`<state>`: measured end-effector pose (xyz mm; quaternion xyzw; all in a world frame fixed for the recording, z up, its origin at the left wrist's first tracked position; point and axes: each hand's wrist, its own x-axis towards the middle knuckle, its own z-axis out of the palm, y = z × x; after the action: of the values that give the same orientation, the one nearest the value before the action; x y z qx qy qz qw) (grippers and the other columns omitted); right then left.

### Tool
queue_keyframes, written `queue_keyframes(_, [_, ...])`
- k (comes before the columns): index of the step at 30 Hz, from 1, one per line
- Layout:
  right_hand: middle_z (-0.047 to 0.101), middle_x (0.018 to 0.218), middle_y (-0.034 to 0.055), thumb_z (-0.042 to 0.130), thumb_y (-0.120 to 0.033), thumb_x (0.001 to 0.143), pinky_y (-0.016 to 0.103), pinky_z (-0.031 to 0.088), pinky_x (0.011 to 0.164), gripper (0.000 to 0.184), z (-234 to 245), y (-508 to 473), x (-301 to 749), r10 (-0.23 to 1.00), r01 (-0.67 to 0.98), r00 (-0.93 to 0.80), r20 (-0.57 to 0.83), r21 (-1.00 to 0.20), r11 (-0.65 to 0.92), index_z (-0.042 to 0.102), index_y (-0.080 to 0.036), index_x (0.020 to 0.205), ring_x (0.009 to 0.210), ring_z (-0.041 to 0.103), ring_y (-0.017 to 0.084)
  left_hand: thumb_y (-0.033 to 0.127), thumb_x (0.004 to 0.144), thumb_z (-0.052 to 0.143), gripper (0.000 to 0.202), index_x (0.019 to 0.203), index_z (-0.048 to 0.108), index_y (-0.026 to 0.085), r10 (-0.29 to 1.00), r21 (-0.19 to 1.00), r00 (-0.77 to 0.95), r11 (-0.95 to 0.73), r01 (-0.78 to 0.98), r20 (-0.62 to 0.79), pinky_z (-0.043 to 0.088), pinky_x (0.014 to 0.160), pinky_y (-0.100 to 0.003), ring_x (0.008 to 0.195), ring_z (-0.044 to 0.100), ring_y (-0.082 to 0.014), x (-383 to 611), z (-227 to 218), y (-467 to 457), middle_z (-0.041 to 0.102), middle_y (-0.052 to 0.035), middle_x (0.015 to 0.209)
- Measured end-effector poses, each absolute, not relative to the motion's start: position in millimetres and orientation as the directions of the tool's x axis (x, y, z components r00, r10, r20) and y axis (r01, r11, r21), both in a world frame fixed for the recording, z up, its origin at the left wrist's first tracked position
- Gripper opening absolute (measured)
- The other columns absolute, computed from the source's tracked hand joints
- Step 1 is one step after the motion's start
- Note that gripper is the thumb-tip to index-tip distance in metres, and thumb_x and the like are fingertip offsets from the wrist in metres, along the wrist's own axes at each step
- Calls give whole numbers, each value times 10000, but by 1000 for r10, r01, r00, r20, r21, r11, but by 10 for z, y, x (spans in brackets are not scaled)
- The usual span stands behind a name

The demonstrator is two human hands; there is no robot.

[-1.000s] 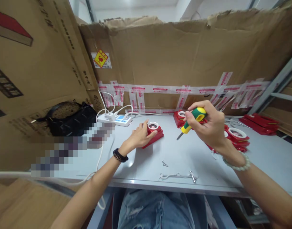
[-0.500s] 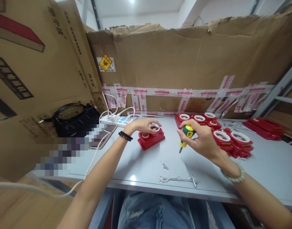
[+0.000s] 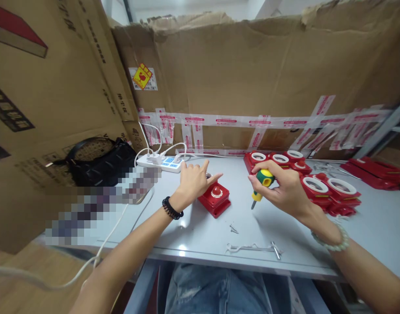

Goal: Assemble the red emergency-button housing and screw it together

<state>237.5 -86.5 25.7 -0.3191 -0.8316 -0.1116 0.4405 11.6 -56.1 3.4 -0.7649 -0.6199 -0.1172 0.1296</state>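
My left hand (image 3: 195, 179) is over the far left part of a red housing (image 3: 216, 204) on the table, thumb and index finger stretched apart. It hides part of the housing's white ring; whether it touches the housing I cannot tell. A red dome in a pale collar faces up on the near side. My right hand (image 3: 285, 187) grips a stubby green-and-yellow screwdriver (image 3: 264, 178), its tip pointing down above the table, apart from the housing. Below lie a few small screws (image 3: 233, 228) and a metal T-shaped rod (image 3: 259, 248) with white string.
Several red housings with white rings (image 3: 314, 185) stand at the right. More red parts (image 3: 374, 172) lie farther right. A white power strip (image 3: 161, 162) with cables and a black bag (image 3: 102, 161) are at the left. Cardboard (image 3: 232, 69) walls the back.
The red housing has turned, bringing its dome to the near right side. My left hand has loosened and spread its fingers. The screwdriver stays in my right hand; the view has shifted slightly.
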Motion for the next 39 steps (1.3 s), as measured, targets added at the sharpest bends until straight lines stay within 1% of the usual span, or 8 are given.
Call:
queue_keyframes(3, [586, 607, -39, 612, -248, 827, 183, 398, 449, 102, 266, -864, 2375, 429, 634, -400, 810, -93, 767, 535, -197, 869, 459, 503, 65, 663, 889, 280, 661, 1332, 436, 198, 905, 49, 265, -297, 953, 333, 307, 945, -572, 1128, 516, -372, -20, 68, -568, 611, -181, 1160])
queue_keyframes(6, [586, 603, -39, 614, -248, 825, 189, 401, 448, 102, 267, -871, 2381, 440, 636, -398, 805, -103, 765, 530, -205, 863, 463, 507, 71, 631, 830, 495, 628, 1374, 381, 337, 784, 280, 605, -618, 735, 141, 304, 1041, -481, 1358, 302, -314, -250, 89, -538, 293, -84, 1510])
queue_keyframes(10, [578, 602, -41, 616, -245, 819, 192, 406, 448, 98, 277, -882, 2372, 449, 632, -387, 805, -123, 765, 527, -216, 851, 472, 512, 75, 534, 764, 652, 642, 1337, 437, 339, 655, 491, 754, -672, 555, 45, 349, 1034, -379, 1323, 344, -266, -442, 61, -472, 315, -60, 1483])
queue_keyframes(13, [562, 595, -46, 621, -241, 813, 193, 408, 447, 101, 294, -896, 2351, 451, 619, -367, 814, -148, 771, 525, -219, 839, 471, 503, 73, 594, 728, 656, 586, 1229, 539, 313, 713, 385, 695, -669, 636, 92, 373, 959, -418, 1101, 471, -267, -416, 32, -470, 519, -68, 1187])
queue_keyframes(17, [564, 598, -41, 623, -253, 813, 214, 416, 450, 100, 293, -913, 2333, 488, 600, -311, 816, -229, 766, 528, -225, 823, 482, 519, 84, 687, 716, 590, 561, 1057, 597, 241, 792, 228, 583, -610, 759, 179, 395, 848, -414, 855, 480, -223, -281, -14, -602, 476, -36, 900])
queue_keyframes(22, [595, 623, -25, 615, -281, 819, 255, 456, 473, 90, 240, -925, 2350, 574, 570, -219, 789, -374, 732, 535, -240, 825, 506, 567, 114, 593, 836, 496, 552, 1279, 468, 265, 785, 375, 587, -614, 695, 197, 448, 821, -362, 842, 508, -188, -229, -83, -762, 471, -63, 1040])
queue_keyframes(26, [593, 612, -28, 622, -286, 813, 257, 456, 471, 96, 209, -924, 2374, 590, 572, -219, 777, -388, 723, 539, -239, 825, 506, 569, 115, 476, 854, 533, 431, 1210, 518, 234, 732, 467, 634, -665, 584, 249, 454, 861, -337, 967, 549, -198, -265, -115, -748, 535, -82, 1165])
queue_keyframes(39, [587, 663, -14, 638, -279, 802, 281, 496, 509, 101, 220, -974, 2254, 620, 437, -140, 772, -513, 738, 558, -220, 818, 558, 610, 132, 550, 799, 587, 486, 1168, 554, 235, 749, 406, 657, -628, 664, 86, 452, 775, -301, 874, 553, -185, -232, -37, -655, 552, -49, 1050])
